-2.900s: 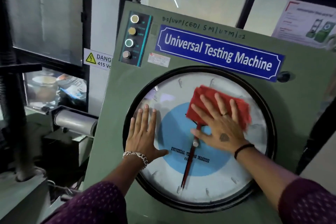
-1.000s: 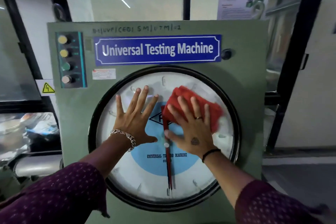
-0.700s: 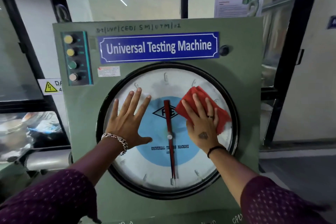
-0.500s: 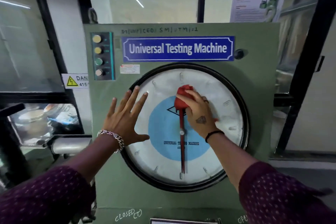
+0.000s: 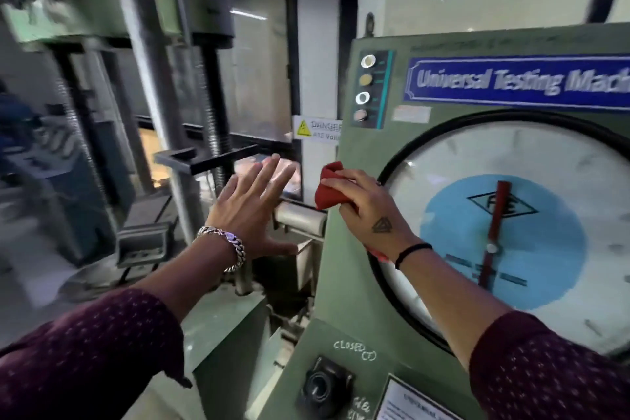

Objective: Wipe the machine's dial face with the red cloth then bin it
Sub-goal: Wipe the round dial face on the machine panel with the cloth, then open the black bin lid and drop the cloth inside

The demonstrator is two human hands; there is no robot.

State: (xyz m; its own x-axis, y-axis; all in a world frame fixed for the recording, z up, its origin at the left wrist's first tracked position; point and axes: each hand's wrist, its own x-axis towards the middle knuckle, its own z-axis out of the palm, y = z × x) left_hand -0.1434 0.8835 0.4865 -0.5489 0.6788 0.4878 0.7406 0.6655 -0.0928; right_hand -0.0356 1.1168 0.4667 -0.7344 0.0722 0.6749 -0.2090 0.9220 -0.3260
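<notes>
The green machine's round dial face point(image 5: 531, 160), white with a blue centre and a red needle, fills the right of the view. The red cloth point(image 5: 328, 187) is bunched in my right hand point(image 5: 370, 211), which hovers off the dial's left rim, over the cabinet's left edge. My left hand point(image 5: 250, 211) is spread flat with fingers apart in the air left of the cabinet, holding nothing. No bin is in sight.
A tall loading frame with threaded columns point(image 5: 213, 92) and a black crosshead point(image 5: 204, 160) stands to the left. A grey cylinder point(image 5: 300, 218) juts from the cabinet's side. A black knob point(image 5: 322, 387) sits on the lower panel. A danger sign point(image 5: 315, 129) hangs behind.
Both hands have come off the dial and swung left. The cloth went from spread flat to bunched in my right hand. My view has turned left, pushing the dial to the right.
</notes>
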